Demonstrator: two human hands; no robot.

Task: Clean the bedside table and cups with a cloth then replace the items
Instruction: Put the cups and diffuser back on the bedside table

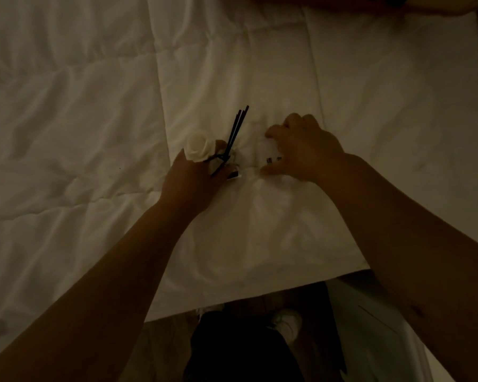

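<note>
Dim light falls on a white quilted bed (pixel 80 111), its near edge running just above the person's dark trousers and a pale shoe on the floor. Both hands work side by side on the bedding, a little in from that near edge. The left hand (pixel 189 180) grips a small reed diffuser (pixel 226 161): a white rose-shaped ornament (pixel 198 144) sits against the fingers, and black reeds (pixel 236 130) fan up and away toward the far side of the bed, tilted slightly right. The right hand (pixel 301 150) curls over a small pale container with dark print (pixel 269 153); whether it is one of the cups is too dark to say. The two items lie just beside each other, each already under its own hand, so neither needs a reach. The diffuser's long axis points away from the body, so lifting it straight up looks the safest way to keep the reeds seated. No cloth or bedside table shows.
</note>
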